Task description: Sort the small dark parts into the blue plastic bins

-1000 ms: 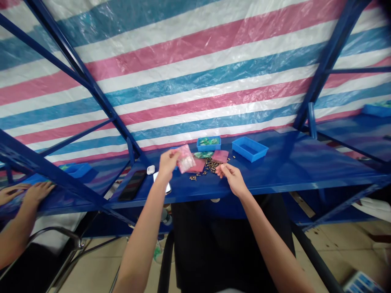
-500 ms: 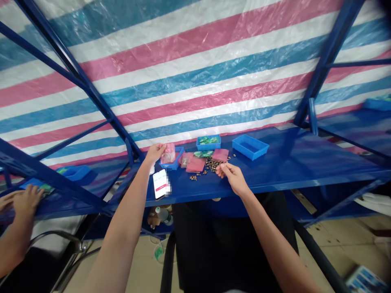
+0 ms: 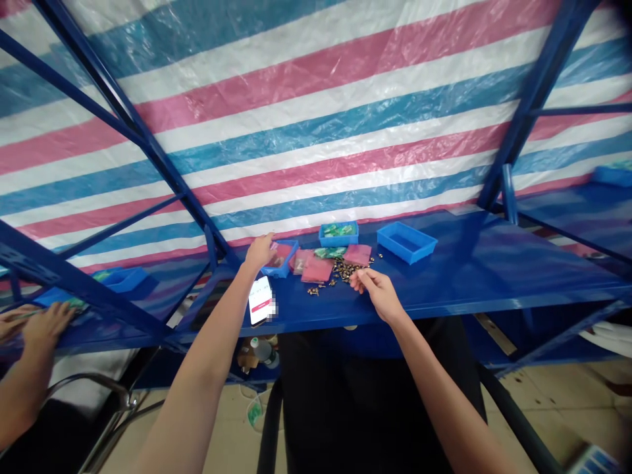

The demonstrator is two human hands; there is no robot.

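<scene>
My left hand point(image 3: 261, 251) is at the left edge of a blue tray point(image 3: 295, 249), its fingers apart and holding nothing that I can see. A pink bag point(image 3: 281, 255) lies in that tray, beside the fingertips. My right hand point(image 3: 374, 288) is closed in a pinch at the near right side of a pile of small brass-coloured parts point(image 3: 344, 268); what it grips is too small to name. Pink bags point(image 3: 316, 269) lie between the hands, next to the pile, with a green packet point(image 3: 330, 252) behind them.
A blue tray of green packets point(image 3: 338, 230) stands at the back, and an empty blue tray point(image 3: 407, 242) to its right. A lit phone point(image 3: 260, 301) lies near the front edge of the blue table point(image 3: 464, 276). Another person's hands point(image 3: 47, 324) are at far left.
The pink bag that my left hand held up over the left tray now lies in it, and the fingers have come off it. My right hand has barely moved.
</scene>
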